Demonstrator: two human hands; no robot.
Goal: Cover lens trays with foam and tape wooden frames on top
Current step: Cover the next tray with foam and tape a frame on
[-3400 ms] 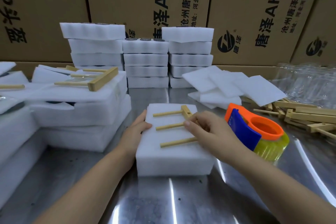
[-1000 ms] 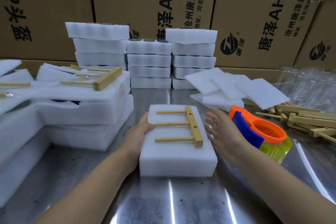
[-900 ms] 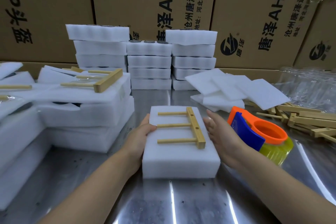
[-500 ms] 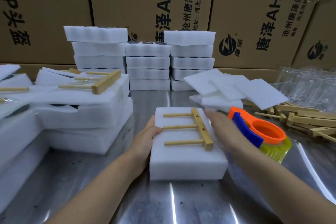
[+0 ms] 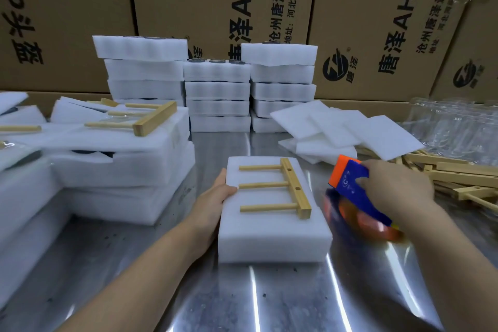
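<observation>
Foam-covered lens tray (image 5: 272,226): a white rectangular block, flat on the shiny steel counter (image 5: 188,294), centred in front of the person.
Wooden frame (image 5: 280,188): pale and comb-shaped, with three rods and a crossbar. It lies loose on top of the tray, crossbar toward the tray's right edge. No tape shows on it.
Left hand (image 5: 215,197): clasps the tray's left edge with the thumb over the top. The fingers are hidden down the side.
Right hand (image 5: 393,188): closed round the orange-and-blue tape dispenser (image 5: 355,194), just right of the tray. The dispenser is blurred.
Step in hand: probably bringing tape to the frame.
Doing it well: keep the left hand bracing the tray so nothing slides. Start the tape on the foam and run it across the rods. Press lightly, since foam gives and the loose frame could skew.
Behind the tray: stacks of white foam trays (image 5: 215,94) in front of brown printed cardboard boxes (image 5: 215,8).
Left of the tray: a pile of finished foam packs (image 5: 121,159).
Right of the tray: loose white foam sheets (image 5: 350,129) and a heap of spare wooden frames (image 5: 458,172).
In the way: nothing between the dispenser and the tray, though the left thumb sits near the rod ends.
</observation>
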